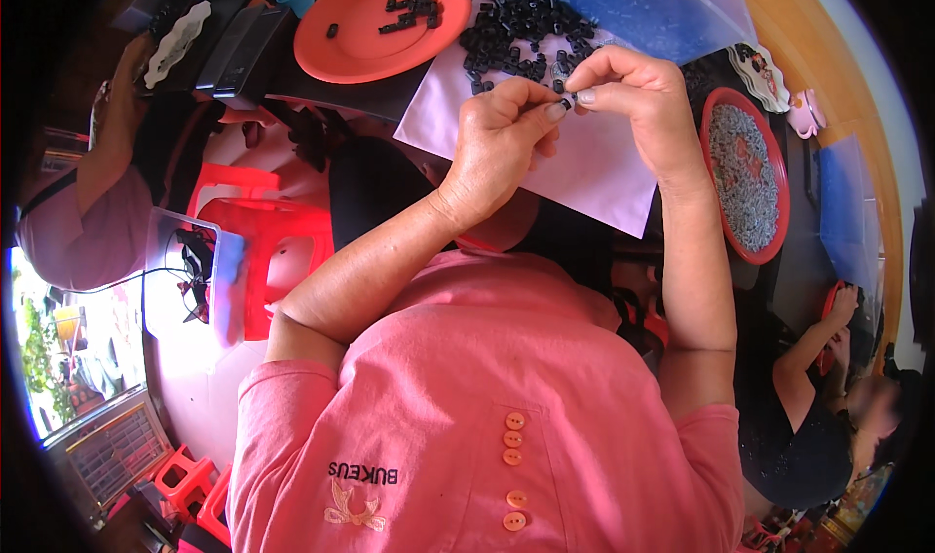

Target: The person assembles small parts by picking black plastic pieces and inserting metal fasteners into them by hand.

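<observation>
My left hand (495, 142) and my right hand (643, 105) meet above a pale pink cloth (599, 178) on the dark table. Between the left thumb and fingers sits a small black plastic part (565, 104). The right thumb and forefinger pinch close beside it, on something too small to make out. Just beyond my fingers lies a heap of similar black parts (516, 27). To the left, a round red plate (336, 58) carries several more black pieces. A red tray (758, 255) full of small silvery metal pieces (748, 198) stands to my right.
A translucent blue bin (633, 8) stands behind the heap. Right of it are a white scalloped dish (760, 78) and a pink cup (805, 113). Other people sit at the left and right. Red stools (278, 232) and a clear box (185, 271) are at lower left.
</observation>
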Available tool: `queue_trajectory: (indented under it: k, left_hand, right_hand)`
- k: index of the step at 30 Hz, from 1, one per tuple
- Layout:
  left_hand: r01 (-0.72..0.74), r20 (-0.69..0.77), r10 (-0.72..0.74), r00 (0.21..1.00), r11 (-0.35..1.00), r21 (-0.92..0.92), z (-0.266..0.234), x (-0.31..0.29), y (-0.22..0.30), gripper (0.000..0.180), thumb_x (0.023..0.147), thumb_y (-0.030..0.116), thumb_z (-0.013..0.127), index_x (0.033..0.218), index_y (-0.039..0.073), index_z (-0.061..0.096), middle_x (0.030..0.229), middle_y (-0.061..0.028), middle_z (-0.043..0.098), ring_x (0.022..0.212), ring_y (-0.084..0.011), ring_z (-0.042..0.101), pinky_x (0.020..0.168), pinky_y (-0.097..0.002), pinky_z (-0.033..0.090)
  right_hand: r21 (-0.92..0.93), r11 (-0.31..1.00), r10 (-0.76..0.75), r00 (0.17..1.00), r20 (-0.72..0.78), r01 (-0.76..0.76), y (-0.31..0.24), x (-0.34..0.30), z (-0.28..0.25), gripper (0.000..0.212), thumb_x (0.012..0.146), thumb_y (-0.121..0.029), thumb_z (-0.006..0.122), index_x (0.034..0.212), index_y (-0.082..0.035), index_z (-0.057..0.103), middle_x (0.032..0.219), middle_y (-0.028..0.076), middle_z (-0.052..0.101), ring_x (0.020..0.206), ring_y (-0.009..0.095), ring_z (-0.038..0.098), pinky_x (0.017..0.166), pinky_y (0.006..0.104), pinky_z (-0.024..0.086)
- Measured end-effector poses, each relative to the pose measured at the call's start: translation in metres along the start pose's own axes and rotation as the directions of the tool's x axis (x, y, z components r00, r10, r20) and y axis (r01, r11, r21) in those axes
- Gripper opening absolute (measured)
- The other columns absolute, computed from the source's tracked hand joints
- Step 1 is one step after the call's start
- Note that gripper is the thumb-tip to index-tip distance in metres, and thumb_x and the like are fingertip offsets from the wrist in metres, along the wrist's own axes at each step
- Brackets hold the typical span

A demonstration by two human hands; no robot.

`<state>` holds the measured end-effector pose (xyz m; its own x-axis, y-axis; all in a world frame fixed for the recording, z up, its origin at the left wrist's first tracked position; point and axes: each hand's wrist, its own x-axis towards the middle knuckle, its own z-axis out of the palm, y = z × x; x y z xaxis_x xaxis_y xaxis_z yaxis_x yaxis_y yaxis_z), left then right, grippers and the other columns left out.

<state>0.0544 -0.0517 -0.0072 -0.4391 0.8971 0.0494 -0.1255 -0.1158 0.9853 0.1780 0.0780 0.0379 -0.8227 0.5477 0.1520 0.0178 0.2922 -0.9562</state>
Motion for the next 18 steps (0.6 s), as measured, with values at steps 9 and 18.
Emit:
queue_trajectory:
  k: [9,18]
  left_hand:
    - [-0.023,0.021,0.023,1.0,1.0,0.014,-0.0008,-0.0007,-0.0033,0.01,0.094,0.009,0.062,0.096,-0.001,0.064,0.071,-0.0032,0.063,0.06,-0.0086,0.059,0.049,-0.0203,0.044]
    - [-0.028,-0.009,0.028,1.0,1.0,-0.007,0.0006,-0.0001,-0.0034,0.01,0.093,0.008,0.062,0.095,-0.001,0.064,0.071,-0.0034,0.063,0.059,-0.0085,0.059,0.048,-0.0204,0.044]
  right_hand:
    - [-0.055,0.998,0.02,0.999,0.039,-0.018,0.0049,0.0026,0.0006,0.013,0.076,-0.002,0.061,0.087,0.001,0.068,0.082,0.004,0.066,0.079,0.011,0.06,0.074,0.0241,0.048]
    - [-0.108,0.992,-0.073,0.997,-0.032,0.069,0.0035,-0.0037,0.0082,0.012,0.076,0.001,0.061,0.085,0.001,0.069,0.077,0.002,0.067,0.073,0.008,0.06,0.068,0.0227,0.048]
